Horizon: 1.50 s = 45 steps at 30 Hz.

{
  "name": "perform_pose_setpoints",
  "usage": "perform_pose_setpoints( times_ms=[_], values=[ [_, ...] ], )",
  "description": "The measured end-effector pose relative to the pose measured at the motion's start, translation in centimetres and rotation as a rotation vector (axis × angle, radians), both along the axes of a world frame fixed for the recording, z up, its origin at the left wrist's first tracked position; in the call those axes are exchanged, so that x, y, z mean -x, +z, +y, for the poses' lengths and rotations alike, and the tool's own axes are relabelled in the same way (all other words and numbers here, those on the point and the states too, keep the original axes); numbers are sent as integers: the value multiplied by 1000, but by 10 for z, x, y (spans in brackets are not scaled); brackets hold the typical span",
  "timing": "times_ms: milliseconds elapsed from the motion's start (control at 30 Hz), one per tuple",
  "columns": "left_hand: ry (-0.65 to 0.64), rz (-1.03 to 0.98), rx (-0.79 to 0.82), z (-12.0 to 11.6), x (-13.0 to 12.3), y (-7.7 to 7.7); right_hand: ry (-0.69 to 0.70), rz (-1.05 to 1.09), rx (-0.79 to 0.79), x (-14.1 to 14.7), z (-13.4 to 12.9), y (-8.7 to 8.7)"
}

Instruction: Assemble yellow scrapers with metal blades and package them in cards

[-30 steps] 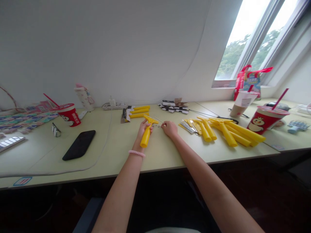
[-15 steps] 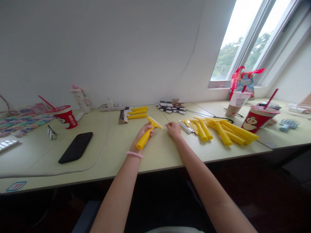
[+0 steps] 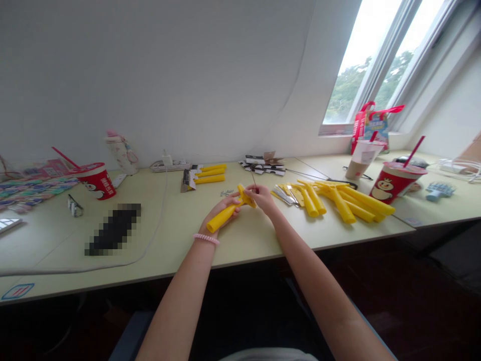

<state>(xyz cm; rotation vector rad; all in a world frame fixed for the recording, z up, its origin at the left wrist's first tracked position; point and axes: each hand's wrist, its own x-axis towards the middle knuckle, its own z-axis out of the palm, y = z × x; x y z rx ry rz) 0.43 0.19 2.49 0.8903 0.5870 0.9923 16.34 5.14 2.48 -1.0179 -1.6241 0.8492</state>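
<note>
at your far left a red cup (image 3: 95, 181) stands on the pale table (image 3: 180, 245), near a dark, pixelated slab (image 3: 114, 229). next come three yellow handles (image 3: 209, 175) in card packaging, near the wall.

your left hand (image 3: 219, 207) is curled round the handle of the yellow scraper (image 3: 224, 217), fingers closed on it; it is held over the table, tilted, its thick handle end toward you and its head at your right hand. it looks like moulded plastic, likely light and stiff, and so smooth a handle may twist in a damp palm. close to the neck seems the best place to take hold; mind the head's edge, which could be sharp. just beyond lie small bits (image 3: 226, 193), probably easy to scatter.

your right hand (image 3: 264, 199) is at the scraper's head, finger and thumb pinching a thin rod (image 3: 253, 177) that points up and away. it looks stiff but slim, and may roll between your fingertips. you cannot tell whether the other fingers press on the head.

farther right, flat silver and yellow pieces (image 3: 286, 195) lie fanned, perhaps thin-edged; take them by their broad faces. beside them is a heap of yellow scrapers (image 3: 341, 205), likely to slide if tugged.
</note>
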Motion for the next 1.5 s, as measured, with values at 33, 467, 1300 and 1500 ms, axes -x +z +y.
perform_pose_setpoints(
  times_ms=[33,467,1300,1500],
  values=[
    [-1,1,-1,0,0,0,-3,-7,-13,0,0,0],
    [-13,37,5,2,0,-3,16,-13,-17,0,-2,-2],
    [177,-67,62,4,0,0,-394,169,-407,-17,-9,6],
    [185,27,56,5,0,-1,-505,-33,-574,-21,-22,9]
  ],
)
